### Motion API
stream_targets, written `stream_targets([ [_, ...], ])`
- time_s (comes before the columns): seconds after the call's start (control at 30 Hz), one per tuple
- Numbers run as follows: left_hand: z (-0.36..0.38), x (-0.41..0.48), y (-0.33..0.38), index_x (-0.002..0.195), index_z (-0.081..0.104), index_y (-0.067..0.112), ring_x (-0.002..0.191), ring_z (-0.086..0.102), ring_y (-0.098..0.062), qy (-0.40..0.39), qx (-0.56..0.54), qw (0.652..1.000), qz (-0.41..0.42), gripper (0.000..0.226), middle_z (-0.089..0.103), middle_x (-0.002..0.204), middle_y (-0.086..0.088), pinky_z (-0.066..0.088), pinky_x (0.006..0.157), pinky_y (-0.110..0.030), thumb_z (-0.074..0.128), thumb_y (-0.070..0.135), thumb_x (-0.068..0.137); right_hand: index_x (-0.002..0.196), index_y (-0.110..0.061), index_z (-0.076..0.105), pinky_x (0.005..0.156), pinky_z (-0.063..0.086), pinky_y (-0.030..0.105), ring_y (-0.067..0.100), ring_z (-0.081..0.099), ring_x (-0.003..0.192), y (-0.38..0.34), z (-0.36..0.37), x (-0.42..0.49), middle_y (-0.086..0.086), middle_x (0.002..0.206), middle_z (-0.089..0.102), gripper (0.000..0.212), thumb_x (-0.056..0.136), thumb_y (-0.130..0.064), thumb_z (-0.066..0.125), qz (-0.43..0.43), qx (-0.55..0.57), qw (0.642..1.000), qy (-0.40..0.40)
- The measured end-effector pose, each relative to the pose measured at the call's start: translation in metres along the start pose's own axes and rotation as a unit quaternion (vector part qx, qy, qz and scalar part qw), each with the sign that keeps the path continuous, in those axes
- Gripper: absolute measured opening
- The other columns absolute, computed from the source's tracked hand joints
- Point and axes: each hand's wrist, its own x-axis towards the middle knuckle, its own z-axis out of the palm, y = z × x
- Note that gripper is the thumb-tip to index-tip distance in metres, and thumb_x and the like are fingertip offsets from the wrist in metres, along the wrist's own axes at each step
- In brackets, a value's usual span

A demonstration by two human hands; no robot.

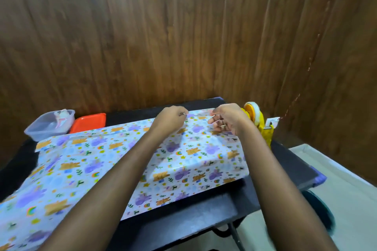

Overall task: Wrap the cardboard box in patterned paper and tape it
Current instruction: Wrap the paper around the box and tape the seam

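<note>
Left hand [171,118], right hand [225,119] over patterned paper [85,161], grips unclear — clear tub [43,130], something pale inside.

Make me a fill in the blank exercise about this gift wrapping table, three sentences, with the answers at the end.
1. The patterned paper is spread over a ___ table.
2. The tape dispenser next to the right hand is coloured ___.
3. The orange lid lies just to the ___ of the clear container.

Missing words: black; yellow; right.
</note>
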Motion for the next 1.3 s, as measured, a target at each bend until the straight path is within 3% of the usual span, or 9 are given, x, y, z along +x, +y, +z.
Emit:
stream_targets([
  [0.13, 0.04, 0.013, 0.05, 0.113, 0.065, 0.015, 0.099, 0.063, -0.021, -0.019, -0.065, 0.996, 0.066, 0.027, 0.065, 0.117, -0.001, 0.047, 0.083, -0.029, 0.047, 0.015, 0.094, 0.079, -0.01, 0.063, 0.064, 0.044, 0.029, 0.027, 0.059, 0.08, 0.026, -0.07, 0.01, 0.009, 0.08, 0.064, 0.014, 0.086, -0.012, 0.052, -0.101, -0.193, 0.941, 0.26],
  [0.23, 0.069, 0.023, 0.083, 0.117, 0.064, 0.017, 0.103, 0.062, -0.023, -0.058, -0.033, 0.992, 0.11, 0.028, 0.065, 0.117, -0.003, 0.05, 0.086, -0.037, 0.05, 0.019, 0.092, 0.108, -0.013, 0.066, 0.096, 0.036, 0.041, 0.033, 0.04, 0.122, 0.045, -0.111, 0.017, 0.009, 0.12, 0.057, 0.029, 0.089, -0.03, 0.052, 0.025, -0.347, 0.893, 0.287],
  [0.4, 0.106, 0.037, 0.113, 0.117, 0.061, 0.022, 0.116, 0.045, -0.026, -0.082, 0.097, 0.979, 0.161, 0.03, 0.062, 0.113, -0.007, 0.041, 0.09, -0.036, 0.05, 0.03, 0.091, 0.073, 0.001, 0.06, 0.062, 0.042, 0.028, 0.024, 0.052, 0.079, 0.049, -0.14, 0.036, 0.013, 0.08, 0.06, 0.029, 0.086, -0.024, 0.066, 0.055, -0.244, 0.952, 0.178],
  [0.57, 0.119, 0.041, 0.13, 0.131, 0.049, 0.019, 0.124, 0.033, -0.025, -0.054, 0.194, 0.957, 0.21, 0.045, 0.047, 0.13, -0.004, 0.033, 0.095, -0.038, 0.052, 0.04, 0.091, 0.087, 0.004, 0.065, 0.065, 0.046, 0.029, 0.022, 0.059, 0.075, 0.049, -0.143, 0.046, 0.012, 0.081, 0.062, 0.02, 0.076, -0.01, 0.074, 0.029, -0.054, 0.977, 0.205],
  [0.73, 0.13, 0.044, 0.132, 0.142, 0.033, 0.025, 0.13, 0.026, -0.025, -0.038, 0.216, 0.947, 0.235, 0.063, 0.029, 0.144, -0.004, 0.03, 0.101, -0.038, 0.057, 0.044, 0.088, 0.098, 0.008, 0.067, 0.08, 0.051, 0.036, 0.029, 0.063, 0.094, 0.046, -0.147, 0.034, 0.016, 0.099, 0.066, 0.027, 0.075, -0.006, 0.072, 0.043, -0.033, 0.973, 0.225],
  [0.83, 0.134, 0.047, 0.131, 0.144, 0.03, 0.031, 0.137, 0.016, -0.025, -0.045, 0.23, 0.937, 0.261, 0.064, 0.019, 0.151, -0.001, 0.023, 0.108, -0.04, 0.056, 0.044, 0.088, 0.08, 0.004, 0.062, 0.055, 0.046, 0.019, 0.018, 0.057, 0.065, 0.061, -0.151, 0.023, 0.012, 0.076, 0.061, 0.006, 0.081, -0.001, 0.065, 0.053, 0.0, 0.973, 0.223],
  [0.9, 0.137, 0.048, 0.13, 0.142, 0.034, 0.035, 0.141, 0.009, -0.024, -0.065, 0.246, 0.927, 0.277, 0.056, 0.015, 0.154, 0.001, 0.016, 0.111, -0.041, 0.054, 0.043, 0.09, 0.062, -0.006, 0.054, 0.038, 0.033, 0.014, 0.011, 0.042, 0.049, 0.077, -0.144, 0.018, 0.005, 0.06, 0.051, 0.026, 0.087, -0.004, 0.061, 0.048, 0.023, 0.976, 0.21],
  [1.03, 0.141, 0.049, 0.126, 0.142, 0.035, 0.038, 0.145, -0.001, -0.024, -0.093, 0.279, 0.911, 0.289, 0.05, 0.008, 0.158, 0.002, 0.006, 0.115, -0.043, 0.048, 0.043, 0.093, 0.056, -0.011, 0.053, 0.053, 0.033, 0.023, 0.012, 0.045, 0.055, 0.103, -0.127, 0.015, 0.003, 0.06, 0.054, 0.035, 0.089, -0.019, 0.064, -0.01, 0.107, 0.965, 0.24],
  [1.3, 0.14, 0.051, 0.126, 0.144, 0.03, 0.038, 0.145, -0.007, -0.023, -0.127, 0.272, 0.912, 0.279, 0.049, 0.007, 0.158, 0.003, 0.001, 0.116, -0.042, 0.044, 0.036, 0.097, 0.059, -0.014, 0.057, 0.049, 0.043, 0.024, 0.012, 0.049, 0.055, 0.121, -0.105, 0.016, 0.002, 0.056, 0.054, 0.032, 0.09, -0.017, 0.062, -0.093, 0.154, 0.927, 0.328],
])
